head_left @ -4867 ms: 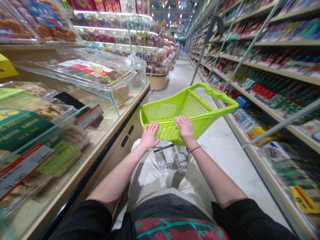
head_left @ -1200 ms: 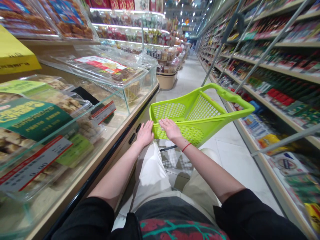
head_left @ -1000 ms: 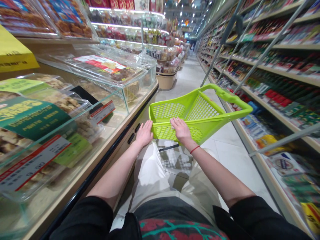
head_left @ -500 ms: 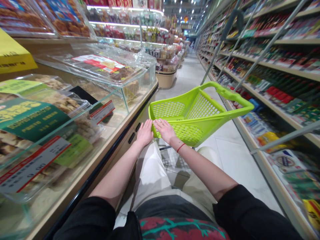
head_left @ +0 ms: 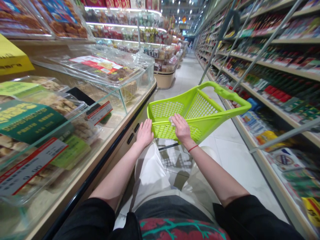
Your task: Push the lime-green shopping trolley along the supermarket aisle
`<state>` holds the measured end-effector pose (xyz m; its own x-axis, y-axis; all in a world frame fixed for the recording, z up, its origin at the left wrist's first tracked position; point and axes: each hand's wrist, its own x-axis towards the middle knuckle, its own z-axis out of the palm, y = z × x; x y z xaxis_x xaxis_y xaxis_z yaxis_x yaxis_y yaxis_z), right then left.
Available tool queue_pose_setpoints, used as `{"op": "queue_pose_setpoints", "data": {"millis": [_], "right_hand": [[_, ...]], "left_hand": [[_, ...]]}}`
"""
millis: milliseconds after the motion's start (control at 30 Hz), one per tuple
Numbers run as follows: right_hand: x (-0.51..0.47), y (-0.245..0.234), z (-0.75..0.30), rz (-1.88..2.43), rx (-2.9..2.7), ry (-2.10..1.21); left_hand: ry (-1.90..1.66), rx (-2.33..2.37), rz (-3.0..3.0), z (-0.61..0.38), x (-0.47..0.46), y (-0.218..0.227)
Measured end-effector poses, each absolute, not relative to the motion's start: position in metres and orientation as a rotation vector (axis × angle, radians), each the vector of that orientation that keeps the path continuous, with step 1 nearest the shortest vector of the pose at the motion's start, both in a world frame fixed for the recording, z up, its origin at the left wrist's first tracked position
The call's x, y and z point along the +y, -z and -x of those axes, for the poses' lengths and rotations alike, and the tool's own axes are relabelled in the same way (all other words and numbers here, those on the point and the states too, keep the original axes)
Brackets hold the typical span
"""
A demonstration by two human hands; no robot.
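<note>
A lime-green shopping cart (head_left: 217, 118) with perforated plastic sides stands in front of me, turned sideways. My left hand (head_left: 145, 133) is closed over the near left corner of its rim. On the long near rim, farther right, is my right hand (head_left: 182, 129), wearing a red string at the wrist. Under its fingers a small white wipe (head_left: 171, 120) shows, pressed against the rim; most of it is hidden by the hand. Below the basket part of a dark metal frame bar (head_left: 168, 146) is visible.
To the left runs a glass-edged display counter (head_left: 120, 110) with packaged snacks and price tags. Stocked shelves (head_left: 282, 90) with slanting metal bars line the right side. A tiled aisle (head_left: 191, 71) stretches ahead, past a rounded display stand (head_left: 163, 78).
My right hand has slid right along the rim, away from the left hand, and the white wipe now shows under it. My left hand stays at the corner.
</note>
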<state>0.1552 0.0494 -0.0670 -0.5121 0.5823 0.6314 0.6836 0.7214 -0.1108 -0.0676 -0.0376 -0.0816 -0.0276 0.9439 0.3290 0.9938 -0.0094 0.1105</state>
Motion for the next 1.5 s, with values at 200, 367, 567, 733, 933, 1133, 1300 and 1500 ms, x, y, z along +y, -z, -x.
{"op": "queue_pose_setpoints", "data": {"millis": [200, 367, 567, 733, 933, 1133, 1300, 1500], "right_hand": [[0.035, 0.070, -0.094, 0.834, -2.442, 0.135], [0.035, 0.077, -0.103, 0.865, -2.521, 0.135], [0.045, 0.066, -0.148, 1.076, -2.407, 0.145], [0.041, 0.056, -0.135, 1.208, -2.349, 0.102], [0.026, 0.051, -0.081, 1.083, -2.512, 0.017], [0.027, 0.055, -0.095, 1.012, -2.515, 0.007], [0.041, 0.047, -0.143, 1.161, -2.403, 0.052], [0.055, 0.025, -0.171, 1.651, -2.135, -0.007]], "left_hand": [[0.470, -2.014, 2.123, 0.049, -0.042, 0.082], [0.488, -2.016, 2.094, 0.048, -0.041, 0.083], [0.534, -2.000, 2.063, 0.047, -0.040, 0.083], [0.553, -2.038, 2.065, 0.043, -0.040, 0.082], [0.520, -2.057, 2.063, 0.042, -0.039, 0.085], [0.511, -2.053, 2.041, 0.042, -0.041, 0.084], [0.532, -2.045, 2.039, 0.041, -0.042, 0.082], [0.551, -2.053, 2.050, 0.040, -0.043, 0.082]]}}
